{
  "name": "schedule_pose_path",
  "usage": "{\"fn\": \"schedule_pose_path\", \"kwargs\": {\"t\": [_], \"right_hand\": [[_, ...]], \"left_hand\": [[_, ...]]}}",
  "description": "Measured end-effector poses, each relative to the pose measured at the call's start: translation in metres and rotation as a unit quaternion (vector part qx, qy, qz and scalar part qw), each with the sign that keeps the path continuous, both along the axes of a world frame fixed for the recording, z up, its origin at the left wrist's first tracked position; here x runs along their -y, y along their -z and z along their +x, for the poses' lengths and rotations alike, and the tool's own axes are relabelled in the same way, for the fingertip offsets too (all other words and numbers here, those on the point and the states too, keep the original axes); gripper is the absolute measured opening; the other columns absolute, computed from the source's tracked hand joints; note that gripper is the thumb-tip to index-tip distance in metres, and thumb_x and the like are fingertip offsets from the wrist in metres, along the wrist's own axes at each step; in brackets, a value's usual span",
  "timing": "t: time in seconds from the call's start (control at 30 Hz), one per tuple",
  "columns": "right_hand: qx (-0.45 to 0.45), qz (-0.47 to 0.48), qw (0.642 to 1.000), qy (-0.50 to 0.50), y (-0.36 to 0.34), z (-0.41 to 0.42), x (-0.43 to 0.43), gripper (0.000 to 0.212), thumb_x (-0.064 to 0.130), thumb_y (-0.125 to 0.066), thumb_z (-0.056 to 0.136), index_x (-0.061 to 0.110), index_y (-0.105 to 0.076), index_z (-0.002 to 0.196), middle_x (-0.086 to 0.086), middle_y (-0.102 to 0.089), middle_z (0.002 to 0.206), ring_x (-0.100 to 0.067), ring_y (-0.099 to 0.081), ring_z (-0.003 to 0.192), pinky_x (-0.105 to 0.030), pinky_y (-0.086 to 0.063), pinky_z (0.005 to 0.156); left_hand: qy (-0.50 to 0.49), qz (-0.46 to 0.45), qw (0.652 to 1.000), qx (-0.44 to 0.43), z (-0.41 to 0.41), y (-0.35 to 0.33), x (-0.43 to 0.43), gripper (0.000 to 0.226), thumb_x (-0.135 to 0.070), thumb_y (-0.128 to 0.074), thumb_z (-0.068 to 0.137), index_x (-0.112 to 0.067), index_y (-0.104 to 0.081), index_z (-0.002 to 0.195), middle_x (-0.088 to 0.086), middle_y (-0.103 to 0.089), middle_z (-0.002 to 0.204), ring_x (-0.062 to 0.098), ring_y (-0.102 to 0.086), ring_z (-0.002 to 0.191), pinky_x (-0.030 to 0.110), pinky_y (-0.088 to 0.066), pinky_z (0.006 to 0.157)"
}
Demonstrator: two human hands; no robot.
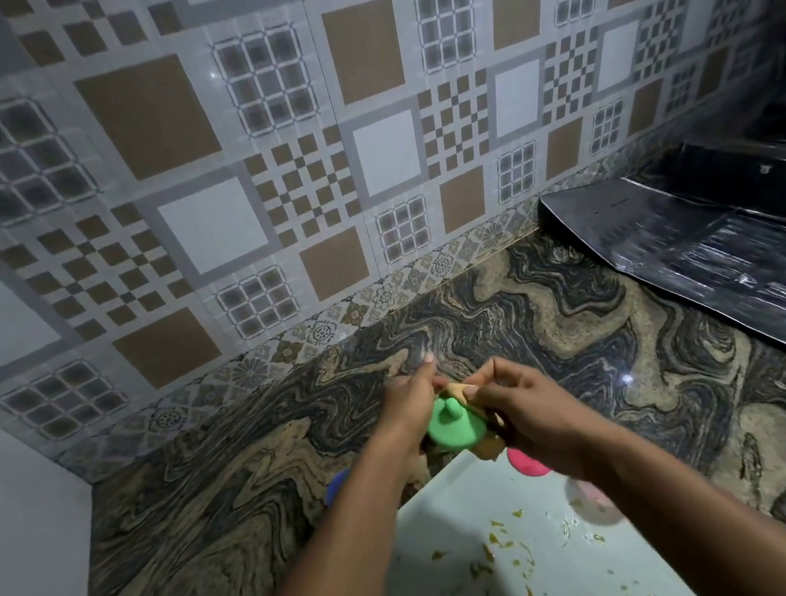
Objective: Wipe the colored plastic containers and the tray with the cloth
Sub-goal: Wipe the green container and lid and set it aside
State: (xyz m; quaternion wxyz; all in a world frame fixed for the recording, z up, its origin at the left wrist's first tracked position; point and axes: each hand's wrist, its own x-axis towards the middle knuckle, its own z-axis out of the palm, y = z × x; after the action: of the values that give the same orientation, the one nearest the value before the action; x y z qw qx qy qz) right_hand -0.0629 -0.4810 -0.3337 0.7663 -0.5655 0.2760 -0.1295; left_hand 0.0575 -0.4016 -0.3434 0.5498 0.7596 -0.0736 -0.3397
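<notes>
A: Where was the green container [455,427]?

B: Held up between both hands, over the far edge of the tray [462,538] and above the counter [207,497]. The left hand [407,406] curled round its left side. The right hand [526,410] pinched the cloth [489,446] against its right rim.

A: How would it handle?

B: Judged light, stiff, smooth plastic. Probably slippery if damp, and unlikely to break. The middle knob looked the surest hold, though a rim grip leaves the face free for wiping. The cloth was soft, tan and bunched.

A: What couldn't you make out?

B: Whether the green piece was a lid or a pot, since only a round face and the knob showed. Most of the cloth sat behind the right hand. The blue container [338,485] was largely hidden by the left forearm. The pink container [525,463] lay half under the right wrist. The tray, with scraps [493,544] on it, ran off the bottom edge
</notes>
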Motion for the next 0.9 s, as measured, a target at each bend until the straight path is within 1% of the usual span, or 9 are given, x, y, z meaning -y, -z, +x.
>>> {"fn": "schedule_pose_path", "kwargs": {"t": [0.07,0.23,0.3,0.4,0.47,0.6,0.7,0.8,0.9], "right_hand": [[0.007,0.003,1.000,-0.016,-0.009,0.002,0.007,0.002,0.005,-0.058,0.097,0.003,-0.057,0.096,-0.022,-0.062,0.083,-0.025,-0.062,0.061,-0.034,-0.053,0.049],[0.048,-0.135,0.966,0.216,0.013,0.010,-0.041,0.005,0.014,-0.061,0.097,0.011,-0.062,0.093,-0.006,-0.070,0.088,-0.008,-0.063,0.072,-0.028,-0.051,0.063],[0.043,-0.106,0.969,0.221,0.016,0.004,-0.043,0.007,0.011,-0.061,0.097,0.009,-0.060,0.091,-0.012,-0.069,0.081,-0.019,-0.062,0.067,-0.032,-0.050,0.055],[0.002,-0.036,0.996,0.083,0.003,-0.004,-0.014,0.006,0.004,-0.057,0.097,0.001,-0.055,0.092,-0.022,-0.062,0.076,-0.024,-0.058,0.053,-0.028,-0.046,0.041],[-0.011,0.005,1.000,0.009,-0.008,-0.005,0.003,0.003,0.003,-0.057,0.098,0.002,-0.057,0.096,-0.023,-0.061,0.081,-0.025,-0.062,0.058,-0.032,-0.051,0.044],[0.050,-0.101,0.984,0.135,0.004,0.007,-0.020,0.008,0.015,-0.062,0.097,0.011,-0.062,0.090,-0.016,-0.071,0.094,-0.021,-0.066,0.077,-0.041,-0.059,0.065],[0.064,-0.148,0.958,0.236,0.023,0.006,-0.046,0.007,0.019,-0.063,0.097,0.015,-0.063,0.091,-0.007,-0.073,0.091,-0.019,-0.069,0.083,-0.040,-0.058,0.072],[0.031,-0.087,0.980,0.176,0.022,0.003,-0.027,0.011,0.011,-0.061,0.096,0.009,-0.060,0.085,-0.022,-0.069,0.083,-0.031,-0.062,0.067,-0.044,-0.053,0.057],[-0.012,-0.002,0.999,0.030,0.002,-0.001,0.002,0.007,0.004,-0.057,0.097,0.004,-0.057,0.090,-0.023,-0.064,0.080,-0.031,-0.062,0.065,-0.040,-0.052,0.053]], "left_hand": [[-0.023,0.000,0.998,0.056,-0.002,-0.012,0.005,0.037,-0.038,-0.051,0.102,-0.013,-0.070,0.081,0.014,-0.074,0.091,0.027,-0.070,0.082,0.041,-0.057,0.084],[-0.308,-0.062,0.934,0.170,-0.032,-0.023,0.016,0.031,-0.018,-0.042,0.106,-0.002,-0.068,0.097,0.014,-0.072,0.100,0.029,-0.066,0.090,0.026,-0.040,0.067],[-0.253,-0.042,0.957,0.132,-0.036,-0.007,0.014,0.031,-0.022,-0.046,0.104,-0.003,-0.069,0.096,0.017,-0.073,0.101,0.032,-0.067,0.089,0.029,-0.043,0.068],[-0.078,-0.025,0.997,0.006,-0.017,0.005,0.004,0.039,-0.041,-0.052,0.101,-0.012,-0.068,0.082,0.016,-0.073,0.089,0.027,-0.068,0.077,0.040,-0.057,0.076],[-0.016,-0.009,1.000,0.010,-0.005,0.000,0.003,0.037,-0.038,-0.051,0.103,-0.012,-0.067,0.080,0.015,-0.073,0.090,0.026,-0.068,0.079,0.038,-0.056,0.077],[-0.225,-0.054,0.957,0.174,-0.017,-0.020,0.015,0.032,-0.023,-0.043,0.106,-0.011,-0.066,0.087,0.010,-0.071,0.094,0.027,-0.065,0.083,0.034,-0.052,0.074],[-0.318,-0.060,0.932,0.161,-0.032,-0.012,0.014,0.031,-0.019,-0.040,0.106,-0.004,-0.066,0.100,0.004,-0.065,0.096,0.022,-0.060,0.085,0.029,-0.042,0.072],[-0.159,-0.048,0.986,0.018,-0.025,0.010,0.005,0.037,-0.038,-0.047,0.103,-0.011,-0.068,0.089,0.011,-0.073,0.090,0.026,-0.068,0.077,0.038,-0.057,0.067],[-0.017,-0.021,0.999,-0.035,-0.009,0.002,-0.002,0.039,-0.042,-0.050,0.103,-0.010,-0.068,0.088,0.013,-0.071,0.083,0.023,-0.065,0.066,0.028,-0.052,0.059]]}}
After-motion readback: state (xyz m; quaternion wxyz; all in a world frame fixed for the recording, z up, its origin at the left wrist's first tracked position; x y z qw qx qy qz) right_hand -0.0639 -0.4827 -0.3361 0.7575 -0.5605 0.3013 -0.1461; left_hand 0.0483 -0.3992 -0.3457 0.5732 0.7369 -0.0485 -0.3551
